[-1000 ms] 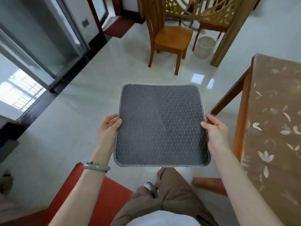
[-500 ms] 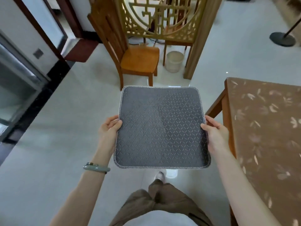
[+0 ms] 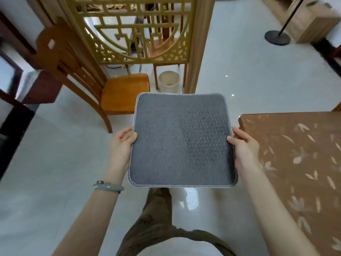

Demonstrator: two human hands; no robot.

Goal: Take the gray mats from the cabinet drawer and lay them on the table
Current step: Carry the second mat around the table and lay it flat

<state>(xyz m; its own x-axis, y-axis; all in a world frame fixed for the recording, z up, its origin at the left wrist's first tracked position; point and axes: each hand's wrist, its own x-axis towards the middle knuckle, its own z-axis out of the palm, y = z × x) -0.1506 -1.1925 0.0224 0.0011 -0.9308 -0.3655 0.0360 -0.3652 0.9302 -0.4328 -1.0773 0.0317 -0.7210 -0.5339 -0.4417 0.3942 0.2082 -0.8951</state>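
Note:
A square gray mat (image 3: 181, 141) with a quilted diamond pattern and a stitched pale edge is held flat in the air in front of me, above the floor. My left hand (image 3: 121, 145) grips its left edge, thumb on top. My right hand (image 3: 243, 146) grips its right edge the same way. The table (image 3: 302, 163), covered in a brown cloth with pale leaf prints, stands just right of the mat, its near corner beside my right hand. The cabinet drawer is out of view.
A wooden chair (image 3: 103, 89) stands ahead on the left. Behind it rises a gold lattice screen (image 3: 136, 32) with a pale waste bin (image 3: 168, 81) at its foot. A black lamp base (image 3: 276, 37) sits far right on the glossy floor.
My view has swung right and forward: the red rug and glass door at the left have dropped out, the screen and table have come closer. Both hands keep the same grip on the mat.

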